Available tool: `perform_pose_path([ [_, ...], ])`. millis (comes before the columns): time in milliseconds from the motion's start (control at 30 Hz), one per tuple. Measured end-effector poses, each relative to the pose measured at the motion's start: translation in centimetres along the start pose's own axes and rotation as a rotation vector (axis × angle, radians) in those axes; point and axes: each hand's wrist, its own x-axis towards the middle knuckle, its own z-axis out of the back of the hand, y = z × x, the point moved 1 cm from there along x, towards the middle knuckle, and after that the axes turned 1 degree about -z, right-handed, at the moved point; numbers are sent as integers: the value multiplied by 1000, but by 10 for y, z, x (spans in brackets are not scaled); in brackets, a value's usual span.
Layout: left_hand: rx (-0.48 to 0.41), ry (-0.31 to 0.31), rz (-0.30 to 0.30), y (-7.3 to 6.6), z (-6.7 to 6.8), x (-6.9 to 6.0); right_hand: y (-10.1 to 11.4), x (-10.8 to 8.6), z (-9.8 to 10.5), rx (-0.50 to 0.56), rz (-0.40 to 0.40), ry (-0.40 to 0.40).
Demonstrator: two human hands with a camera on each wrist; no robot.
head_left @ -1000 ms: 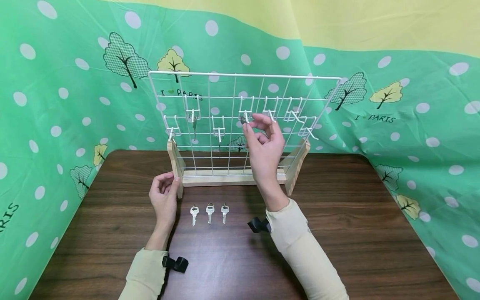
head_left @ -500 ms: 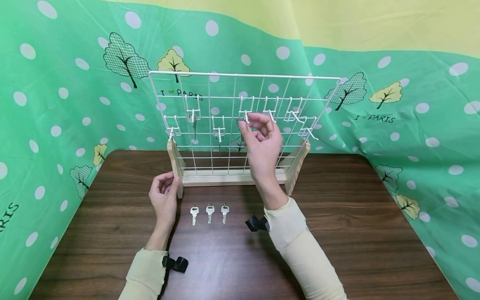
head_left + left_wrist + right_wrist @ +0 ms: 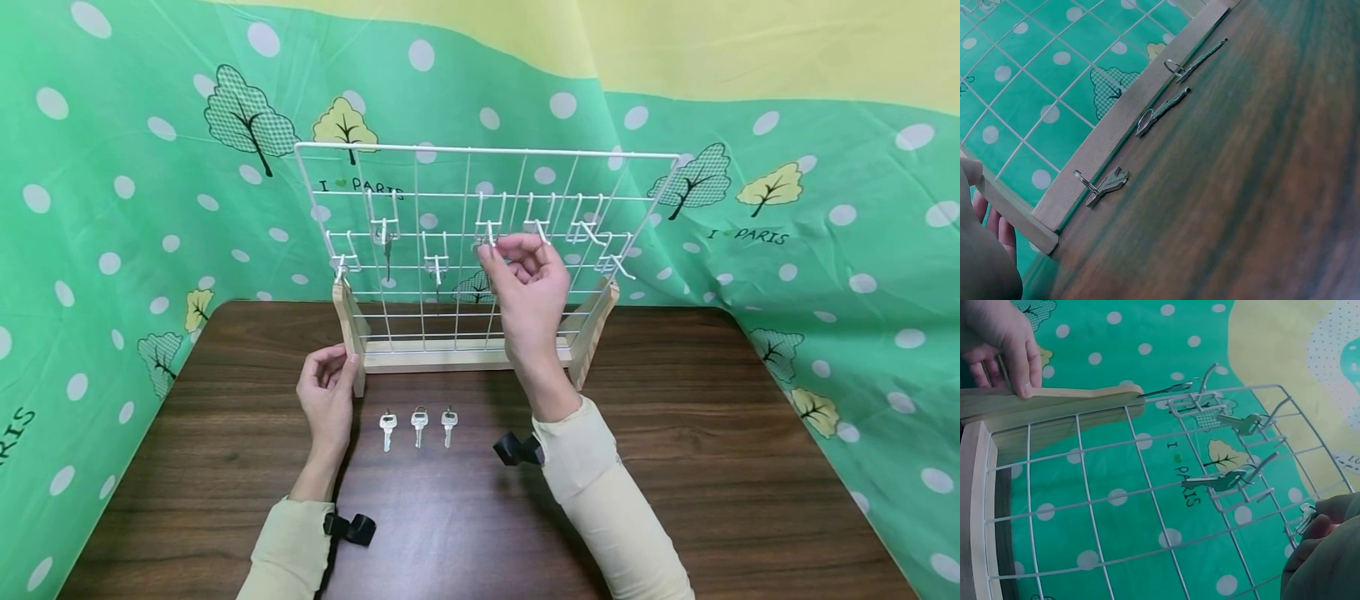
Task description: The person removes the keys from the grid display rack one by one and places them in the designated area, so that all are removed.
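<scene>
In the head view, my left hand [image 3: 327, 398] grips the left wooden leg [image 3: 348, 329] of a white wire grid rack [image 3: 412, 148], its thumb on the front. My right hand [image 3: 531, 304] is raised at the middle of the grid. Between thumb and fingertips it pinches a small silver key [image 3: 1305, 519], close to a white hook [image 3: 490, 227]; the fingers hide most of the key. Whether its ring is around the hook I cannot tell. Keys hang by rings from hooks at the left, including one key [image 3: 1216, 482] and another key [image 3: 1241, 424].
Three silver keys with rings lie in a row on the dark wooden table before the rack: a left key [image 3: 387, 431], a middle key [image 3: 420, 427] and a right key [image 3: 449, 427]. More white hooks [image 3: 588, 230] sit at the right. A green patterned cloth [image 3: 825, 275] stands behind.
My right hand has shifted only slightly at the same hook, and its fingertips have dropped a little. The left hand stays on the leg, and the keys on the table have not moved.
</scene>
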Motion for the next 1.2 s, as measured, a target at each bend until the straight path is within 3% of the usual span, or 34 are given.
perform_pose_path([
  [1200,17,1,-1,-2,0,0,14,-16,8,115,-54,39],
])
